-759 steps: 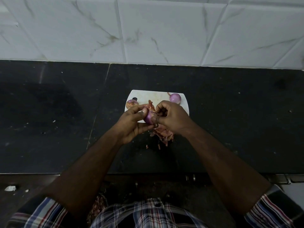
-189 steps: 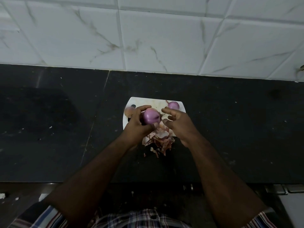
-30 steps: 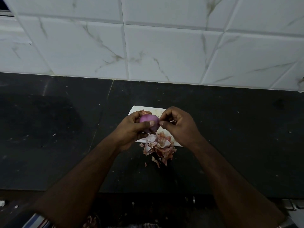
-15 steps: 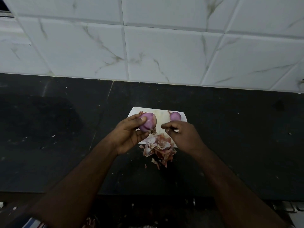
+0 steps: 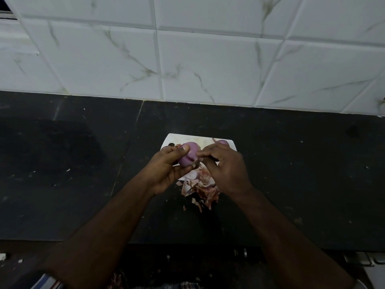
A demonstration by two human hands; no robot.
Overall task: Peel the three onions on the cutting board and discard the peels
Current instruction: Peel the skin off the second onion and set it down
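- A black stone counter [image 5: 291, 174] runs below a wall of white marbled tiles [image 5: 208, 65], in dim light.
- A white cutting board [image 5: 205, 140] lies on the counter, nearer the wall than the front edge; only its far edge and far corners show past the hands.
- The left hand [image 5: 166, 167] grasps a peeled purple onion [image 5: 188, 156] above the board's left half, thumb curled over the top and fingers wrapped beneath it.
- The right hand [image 5: 226, 165] is curled, its thumb and fingertips drawn together against the right side of the held onion; whether they nip a strip of skin cannot be told.
- A second purple onion [image 5: 223, 142] sits at the board's far right corner, mostly hidden behind the right hand.
- A dark hole [image 5: 171, 144] marks the board's far left corner; brownish bits lie just beside it, too hidden to name.
- A heap of pinkish-brown peels [image 5: 201, 185] covers the board's near edge and spills onto the counter, between the two wrists.
- A few loose scraps [image 5: 196, 203] lie on the counter just beyond the heap, toward the front edge.
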